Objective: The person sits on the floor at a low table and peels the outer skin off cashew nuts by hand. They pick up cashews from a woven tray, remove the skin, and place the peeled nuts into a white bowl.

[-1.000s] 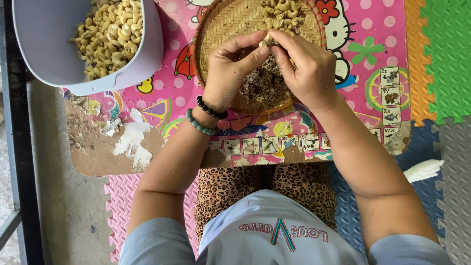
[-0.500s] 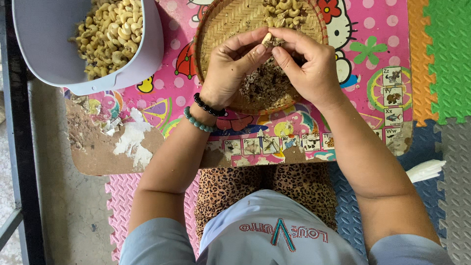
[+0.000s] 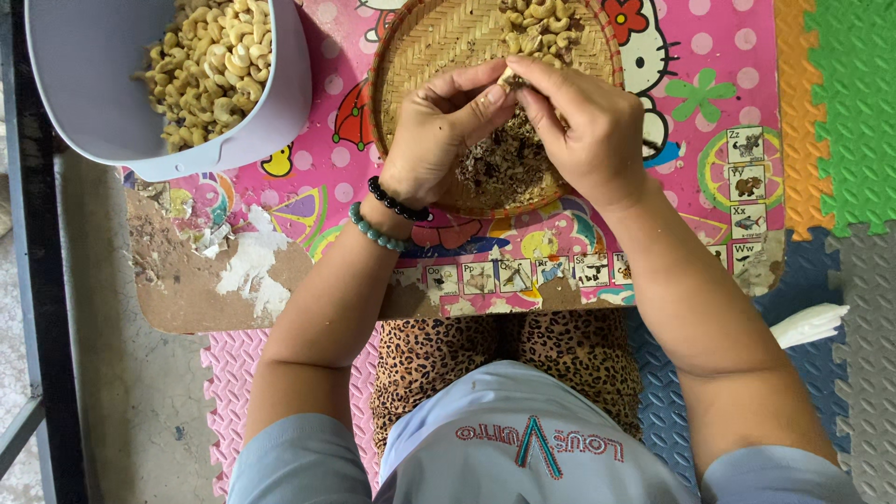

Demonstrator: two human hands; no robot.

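Note:
A round woven bamboo tray (image 3: pixel 439 42) lies on a pink cartoon-printed low table (image 3: pixel 327 177). Pale cashew nuts (image 3: pixel 541 23) are heaped at the tray's far side, and dark peeled skins (image 3: pixel 504 168) are piled at its near side. My left hand (image 3: pixel 439 131) and my right hand (image 3: pixel 579 121) meet over the tray. Both pinch one small pale cashew nut (image 3: pixel 509 77) between thumbs and fingertips. Two bead bracelets, one black and one green, circle my left wrist (image 3: pixel 387 215).
A grey plastic tub (image 3: pixel 93 112) filled with peeled cashews (image 3: pixel 210 65) stands at the table's far left. The table's near-left corner is worn to bare board (image 3: pixel 187 280). Coloured foam floor mats (image 3: pixel 840 112) lie to the right, with a white scrap (image 3: pixel 807 325) on them.
Both hands stay over the tray, with the fingers shifting slightly around the nut. Nothing else has moved.

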